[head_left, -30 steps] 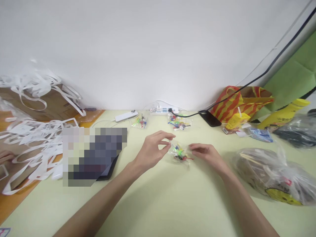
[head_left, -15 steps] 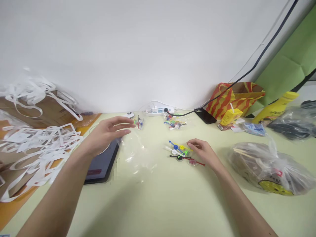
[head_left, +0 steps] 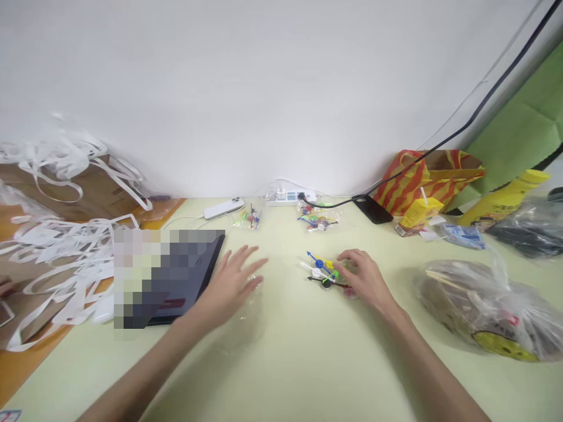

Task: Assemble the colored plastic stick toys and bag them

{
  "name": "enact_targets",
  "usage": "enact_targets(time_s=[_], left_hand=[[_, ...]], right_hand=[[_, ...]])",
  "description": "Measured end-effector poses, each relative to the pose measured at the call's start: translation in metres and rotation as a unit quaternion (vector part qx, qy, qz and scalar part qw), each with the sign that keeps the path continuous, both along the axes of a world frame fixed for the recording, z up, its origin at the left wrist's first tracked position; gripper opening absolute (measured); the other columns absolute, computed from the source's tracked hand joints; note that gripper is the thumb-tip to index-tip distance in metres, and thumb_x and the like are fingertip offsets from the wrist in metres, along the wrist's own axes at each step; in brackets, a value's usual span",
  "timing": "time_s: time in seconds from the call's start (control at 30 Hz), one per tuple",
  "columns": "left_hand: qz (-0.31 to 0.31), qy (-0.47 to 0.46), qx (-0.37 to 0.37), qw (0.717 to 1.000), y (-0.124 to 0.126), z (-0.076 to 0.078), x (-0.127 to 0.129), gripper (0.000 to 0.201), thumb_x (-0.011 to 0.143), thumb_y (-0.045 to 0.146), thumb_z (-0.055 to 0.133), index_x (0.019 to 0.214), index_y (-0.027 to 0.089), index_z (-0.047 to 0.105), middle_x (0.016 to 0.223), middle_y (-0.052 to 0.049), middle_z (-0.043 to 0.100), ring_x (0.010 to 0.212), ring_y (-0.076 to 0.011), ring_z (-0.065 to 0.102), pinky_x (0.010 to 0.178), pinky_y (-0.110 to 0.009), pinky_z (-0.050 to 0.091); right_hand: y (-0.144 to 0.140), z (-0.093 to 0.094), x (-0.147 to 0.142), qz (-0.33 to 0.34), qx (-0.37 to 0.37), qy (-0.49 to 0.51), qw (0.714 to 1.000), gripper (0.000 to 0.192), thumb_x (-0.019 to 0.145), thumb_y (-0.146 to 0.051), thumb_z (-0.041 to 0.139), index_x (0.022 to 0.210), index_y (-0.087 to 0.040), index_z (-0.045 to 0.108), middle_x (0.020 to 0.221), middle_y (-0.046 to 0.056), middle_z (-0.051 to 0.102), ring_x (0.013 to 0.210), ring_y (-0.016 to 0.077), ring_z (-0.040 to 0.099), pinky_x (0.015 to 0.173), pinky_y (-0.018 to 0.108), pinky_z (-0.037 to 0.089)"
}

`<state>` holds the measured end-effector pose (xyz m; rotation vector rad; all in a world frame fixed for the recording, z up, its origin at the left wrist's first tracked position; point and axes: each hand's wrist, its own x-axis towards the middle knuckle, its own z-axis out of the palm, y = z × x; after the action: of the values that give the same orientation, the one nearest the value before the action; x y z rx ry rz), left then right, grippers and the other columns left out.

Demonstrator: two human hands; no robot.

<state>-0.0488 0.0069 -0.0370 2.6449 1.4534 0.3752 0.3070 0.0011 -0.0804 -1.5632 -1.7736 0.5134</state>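
A small cluster of plastic arrow spinners (head_left: 324, 272) lies on the pale green table in blue, yellow, white, green, black and red. My right hand (head_left: 367, 281) is at the right side of this cluster, its fingers curved but apart, partly covering the red and yellow ones. Left of the cluster, my left hand (head_left: 235, 284) is spread open with nothing gripped. It hovers over or rests on a clear plastic bag (head_left: 246, 328); contact cannot be told. Farther back lie two clear packets of similar spinners, one packet (head_left: 248, 217) at left and another packet (head_left: 317, 220) at right.
A tablet (head_left: 193, 281), partly pixelated, and a white phone (head_left: 223, 208) lie left. A power strip (head_left: 288, 197) stands by the wall. On the right are a black phone (head_left: 373, 209), a yellow drink carton (head_left: 419, 215) and a tied plastic bag (head_left: 488, 310). White straps (head_left: 70, 258) pile far left.
My left hand has come down and right, spreading its fingers over the clear bag. My right hand has shifted slightly left over the spinners. The view has moved a little.
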Motion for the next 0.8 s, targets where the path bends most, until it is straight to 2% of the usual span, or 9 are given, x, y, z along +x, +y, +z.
enact_targets(time_s=[0.1, 0.2, 0.4, 0.5, 0.6, 0.7, 0.8], left_hand=[[-0.01, 0.062, -0.01, 0.998, -0.024, -0.019, 0.018, 0.053, 0.104, 0.051, 0.037, 0.155, 0.036, 0.034, 0.165, -0.005, 0.03, 0.153, -0.0355, 0.021, 0.121, -0.063, 0.02], [-0.023, 0.086, -0.031, 0.996, -0.031, -0.03, 0.023, 0.06, 0.104, 0.055, 0.034, 0.16, 0.037, 0.02, 0.168, -0.004, 0.022, 0.154, -0.037, 0.016, 0.121, -0.062, 0.02], [-0.033, 0.096, -0.014, 0.995, -0.015, -0.039, 0.013, 0.065, 0.101, 0.06, 0.036, 0.16, 0.038, 0.017, 0.168, -0.003, 0.021, 0.154, -0.0391, 0.014, 0.121, -0.062, 0.017], [-0.04, 0.098, -0.012, 0.994, -0.001, -0.038, 0.007, 0.067, 0.1, 0.062, 0.036, 0.16, 0.039, 0.017, 0.168, -0.002, 0.021, 0.155, -0.0393, 0.012, 0.121, -0.063, 0.014], [-0.056, 0.098, -0.014, 0.994, 0.008, -0.028, 0.006, 0.064, 0.1, 0.062, 0.035, 0.159, 0.04, 0.02, 0.168, -0.001, 0.019, 0.155, -0.0392, 0.009, 0.121, -0.064, 0.009], [-0.058, 0.085, -0.017, 0.995, 0.007, -0.018, 0.013, 0.057, 0.105, 0.054, 0.03, 0.159, 0.041, 0.017, 0.169, 0.0, 0.014, 0.156, -0.0371, 0.006, 0.121, -0.064, 0.007], [-0.054, 0.074, -0.034, 0.995, 0.0, -0.02, 0.022, 0.053, 0.107, 0.046, 0.024, 0.159, 0.042, 0.015, 0.169, 0.0, 0.015, 0.156, -0.034, 0.009, 0.122, -0.062, 0.012]], right_hand=[[-0.002, 0.003, -0.008, -0.011, 0.052, -0.03, 0.998, 0.026, 0.093, -0.045, 0.058, 0.088, -0.024, 0.072, 0.113, 0.009, 0.067, 0.111, 0.0291, 0.055, 0.097, 0.044, 0.043], [-0.004, 0.006, -0.02, 0.003, 0.055, -0.09, 0.994, 0.023, 0.093, -0.042, 0.06, 0.084, -0.026, 0.074, 0.121, 0.009, 0.064, 0.116, 0.0316, 0.051, 0.097, 0.048, 0.041], [0.001, 0.006, -0.035, 0.004, 0.033, -0.166, 0.986, 0.016, 0.09, -0.032, 0.063, 0.084, -0.024, 0.075, 0.125, 0.012, 0.062, 0.117, 0.0345, 0.049, 0.093, 0.05, 0.041], [0.006, 0.005, -0.035, 0.005, 0.018, -0.156, 0.988, 0.016, 0.09, -0.029, 0.062, 0.081, -0.024, 0.075, 0.124, 0.012, 0.062, 0.117, 0.0346, 0.049, 0.093, 0.05, 0.041], [0.01, 0.007, -0.034, 0.011, 0.008, -0.122, 0.992, 0.018, 0.09, -0.029, 0.061, 0.079, -0.024, 0.075, 0.123, 0.01, 0.063, 0.116, 0.0337, 0.049, 0.094, 0.051, 0.04], [0.012, 0.013, -0.032, 0.02, 0.02, -0.065, 0.998, 0.019, 0.091, -0.03, 0.059, 0.08, -0.024, 0.074, 0.124, 0.01, 0.062, 0.118, 0.0322, 0.049, 0.098, 0.05, 0.04], [0.013, 0.021, -0.034, 0.031, 0.049, 0.005, 0.998, 0.017, 0.091, -0.033, 0.06, 0.084, -0.024, 0.072, 0.121, 0.009, 0.064, 0.117, 0.0303, 0.051, 0.1, 0.048, 0.04]])
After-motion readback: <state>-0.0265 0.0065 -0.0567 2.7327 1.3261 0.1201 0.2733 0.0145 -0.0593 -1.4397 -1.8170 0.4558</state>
